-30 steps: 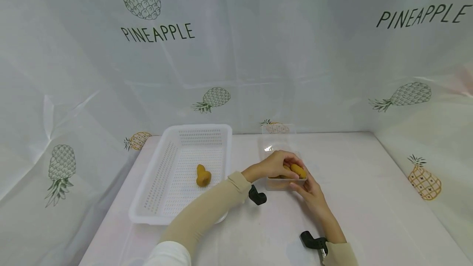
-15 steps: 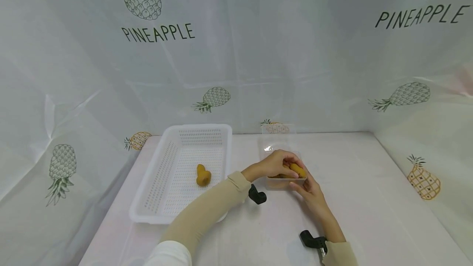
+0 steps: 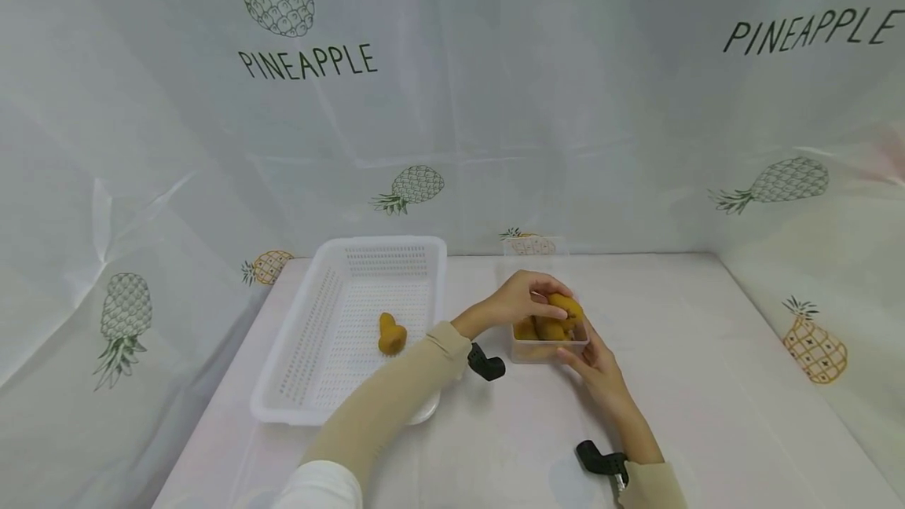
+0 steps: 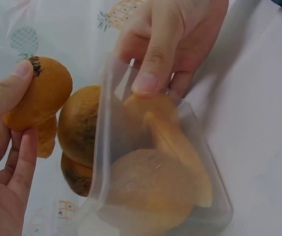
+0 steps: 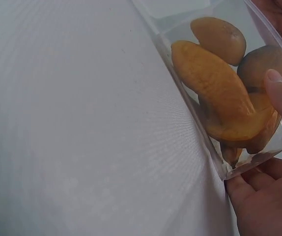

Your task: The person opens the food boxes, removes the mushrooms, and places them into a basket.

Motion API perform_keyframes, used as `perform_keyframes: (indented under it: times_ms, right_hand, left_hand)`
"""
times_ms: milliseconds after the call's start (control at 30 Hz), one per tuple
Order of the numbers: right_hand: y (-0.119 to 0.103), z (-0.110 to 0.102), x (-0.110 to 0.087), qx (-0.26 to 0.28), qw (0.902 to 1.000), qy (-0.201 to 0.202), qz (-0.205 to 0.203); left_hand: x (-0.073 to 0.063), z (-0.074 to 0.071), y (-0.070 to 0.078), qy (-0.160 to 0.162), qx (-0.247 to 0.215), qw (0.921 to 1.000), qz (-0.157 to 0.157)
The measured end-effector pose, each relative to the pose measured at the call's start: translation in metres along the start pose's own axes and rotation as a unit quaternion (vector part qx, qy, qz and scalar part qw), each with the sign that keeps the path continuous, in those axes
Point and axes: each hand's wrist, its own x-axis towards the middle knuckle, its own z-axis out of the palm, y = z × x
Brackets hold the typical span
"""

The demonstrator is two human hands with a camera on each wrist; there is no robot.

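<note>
My left hand [image 3: 522, 301] pinches an orange-brown gourd-shaped fruit [image 3: 568, 308] between thumb and fingers, just over a clear plastic box [image 3: 547, 353]. In the left wrist view that fruit [image 4: 52, 91] shows a round end with a dark scar. Several similar fruits [image 5: 212, 88] lie inside the box, seen through its wall in the right wrist view. At the box's near right corner, my right hand [image 3: 599, 374] grips the wall, thumb [image 4: 147, 81] in front; its other fingers are partly hidden. The box's clear lid [image 3: 535, 247] stands open behind.
A white perforated basket [image 3: 286, 352] stands left of the box, with another such fruit [image 3: 391, 334] in it. My left forearm [image 3: 385, 399] crosses the basket's near right corner. A pineapple-print sheet [image 3: 481, 100] hangs behind the table.
My left hand has risen and moved slightly back with the fruit, and more of the fruits in the box now show. The right hand stays at the box.
</note>
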Motion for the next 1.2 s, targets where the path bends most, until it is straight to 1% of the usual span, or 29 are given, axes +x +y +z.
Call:
perform_keyframes:
  times_ms: [133, 267, 467, 600, 733, 933, 1033, 1200]
  right_hand:
    - [-0.001, 0.001, 0.000, -0.005, 1.0000, 0.002, 0.008]
    - [-0.004, 0.001, -0.001, -0.020, 0.9995, 0.003, 0.025]
    - [-0.004, 0.001, 0.000, -0.028, 0.9990, 0.002, 0.034]
    - [-0.004, 0.000, 0.000, -0.036, 0.9986, 0.007, 0.039]
    - [-0.004, 0.000, -0.001, -0.042, 0.9983, 0.013, 0.039]
    - [-0.004, 0.001, -0.001, -0.045, 0.9985, 0.016, 0.027]
    - [-0.004, 0.001, -0.001, -0.043, 0.9985, 0.017, 0.029]
    - [-0.004, 0.002, -0.001, -0.029, 0.9991, 0.010, 0.029]
  left_hand:
    - [0.000, -0.008, 0.002, 0.009, -0.001, 1.0000, 0.001]
    - [-0.002, -0.018, 0.009, 0.016, -0.013, 0.9998, 0.002]
    - [-0.011, -0.036, 0.022, 0.042, -0.020, 0.9989, -0.005]
    - [-0.019, -0.052, 0.027, 0.059, -0.018, 0.9981, 0.002]
    - [-0.029, -0.070, 0.028, 0.081, -0.013, 0.9966, 0.002]
    - [-0.049, -0.096, 0.032, 0.119, -0.020, 0.9924, -0.025]
    - [-0.059, -0.107, 0.034, 0.135, -0.020, 0.9900, -0.034]
    - [-0.076, -0.126, 0.033, 0.157, -0.011, 0.9870, -0.034]
